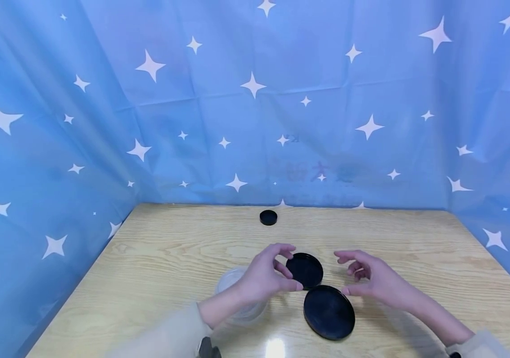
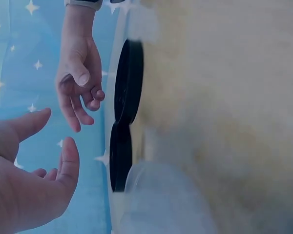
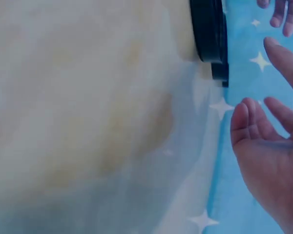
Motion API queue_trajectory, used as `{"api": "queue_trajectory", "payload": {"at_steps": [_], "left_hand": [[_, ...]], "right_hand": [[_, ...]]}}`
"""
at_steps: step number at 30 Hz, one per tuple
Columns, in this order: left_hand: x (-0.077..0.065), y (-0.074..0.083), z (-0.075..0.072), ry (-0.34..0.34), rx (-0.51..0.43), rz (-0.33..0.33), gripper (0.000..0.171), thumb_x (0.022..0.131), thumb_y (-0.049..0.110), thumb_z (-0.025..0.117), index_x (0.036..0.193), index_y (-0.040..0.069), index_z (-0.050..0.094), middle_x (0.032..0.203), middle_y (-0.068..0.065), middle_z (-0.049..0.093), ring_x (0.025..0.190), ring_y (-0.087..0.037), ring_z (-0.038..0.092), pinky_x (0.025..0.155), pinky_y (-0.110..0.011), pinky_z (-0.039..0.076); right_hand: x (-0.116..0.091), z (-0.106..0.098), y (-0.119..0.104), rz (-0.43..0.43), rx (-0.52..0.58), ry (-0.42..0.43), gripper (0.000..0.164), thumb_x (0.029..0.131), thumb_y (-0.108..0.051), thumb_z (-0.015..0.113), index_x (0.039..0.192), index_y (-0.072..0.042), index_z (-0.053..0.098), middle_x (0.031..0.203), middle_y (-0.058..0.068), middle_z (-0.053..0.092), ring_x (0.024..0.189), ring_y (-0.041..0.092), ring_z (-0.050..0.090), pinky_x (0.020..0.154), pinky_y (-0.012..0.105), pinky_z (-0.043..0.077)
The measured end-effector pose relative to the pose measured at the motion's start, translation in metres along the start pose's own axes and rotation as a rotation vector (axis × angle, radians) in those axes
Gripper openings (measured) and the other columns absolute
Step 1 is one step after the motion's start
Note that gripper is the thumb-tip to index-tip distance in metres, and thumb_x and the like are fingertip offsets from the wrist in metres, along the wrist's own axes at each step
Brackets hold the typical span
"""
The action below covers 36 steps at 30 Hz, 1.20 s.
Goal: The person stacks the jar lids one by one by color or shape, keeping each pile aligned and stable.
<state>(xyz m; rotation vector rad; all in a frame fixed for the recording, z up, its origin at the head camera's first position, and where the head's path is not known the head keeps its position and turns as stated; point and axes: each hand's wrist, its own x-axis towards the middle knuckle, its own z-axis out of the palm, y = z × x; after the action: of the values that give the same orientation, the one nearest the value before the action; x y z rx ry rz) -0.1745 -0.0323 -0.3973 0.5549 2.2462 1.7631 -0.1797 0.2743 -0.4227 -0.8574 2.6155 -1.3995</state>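
Observation:
Two black round shallow lids lie side by side on the table: a larger one (image 1: 329,313) nearer the front and a medium one (image 1: 305,271) just behind it. My left hand (image 1: 267,277) hovers left of them with fingers loosely bent and nothing in its grasp. Its fingertips overlap the medium lid in the head view. To the right of the lids, my right hand (image 1: 368,279) is held up, thumb and fingers apart, holding nothing. A clear round container (image 1: 250,312) stands below my left forearm, which partly hides it.
A small black round lid (image 1: 268,217) lies near the back edge of the wooden table (image 1: 169,248). Behind the table and along both sides hangs a blue curtain (image 1: 219,114) with white stars.

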Motion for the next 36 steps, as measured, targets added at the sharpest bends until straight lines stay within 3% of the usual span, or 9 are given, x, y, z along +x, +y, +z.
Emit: {"api": "queue_trajectory", "payload": {"at_steps": [6, 14, 28, 36], "left_hand": [[0.018, -0.004, -0.008, 0.017, 0.017, -0.042, 0.069, 0.079, 0.004, 0.088, 0.141, 0.013, 0.057, 0.127, 0.002, 0.058, 0.09, -0.016, 0.067, 0.065, -0.028, 0.054], [0.032, -0.018, -0.007, 0.003, 0.056, -0.07, 0.074, 0.076, 0.002, 0.089, 0.142, 0.008, 0.056, 0.135, -0.012, 0.056, 0.095, -0.022, 0.066, 0.069, -0.027, 0.055], [0.036, -0.028, 0.001, 0.021, 0.055, -0.128, 0.08, 0.072, -0.004, 0.09, 0.143, 0.002, 0.053, 0.135, -0.013, 0.056, 0.088, -0.02, 0.064, 0.07, -0.028, 0.055], [0.038, -0.028, 0.004, 0.041, 0.119, -0.144, 0.078, 0.072, -0.003, 0.09, 0.141, 0.004, 0.056, 0.134, -0.009, 0.057, 0.088, -0.017, 0.059, 0.068, -0.028, 0.052]], "right_hand": [[0.023, -0.003, 0.004, 0.051, 0.028, -0.006, 0.068, 0.087, -0.011, 0.083, 0.145, 0.005, 0.051, 0.126, 0.021, 0.059, 0.093, 0.022, 0.061, 0.074, 0.027, 0.053], [0.04, 0.001, 0.014, 0.116, 0.006, -0.056, 0.072, 0.085, -0.016, 0.085, 0.145, 0.005, 0.051, 0.127, 0.021, 0.06, 0.096, 0.023, 0.062, 0.08, 0.028, 0.056], [0.049, 0.011, 0.022, 0.107, 0.031, -0.118, 0.076, 0.084, -0.013, 0.086, 0.147, 0.006, 0.047, 0.129, 0.019, 0.059, 0.095, 0.022, 0.06, 0.077, 0.028, 0.055], [0.051, 0.009, 0.026, 0.115, 0.071, -0.165, 0.08, 0.084, -0.012, 0.086, 0.149, 0.008, 0.044, 0.13, 0.019, 0.06, 0.099, 0.022, 0.059, 0.08, 0.028, 0.054]]}}
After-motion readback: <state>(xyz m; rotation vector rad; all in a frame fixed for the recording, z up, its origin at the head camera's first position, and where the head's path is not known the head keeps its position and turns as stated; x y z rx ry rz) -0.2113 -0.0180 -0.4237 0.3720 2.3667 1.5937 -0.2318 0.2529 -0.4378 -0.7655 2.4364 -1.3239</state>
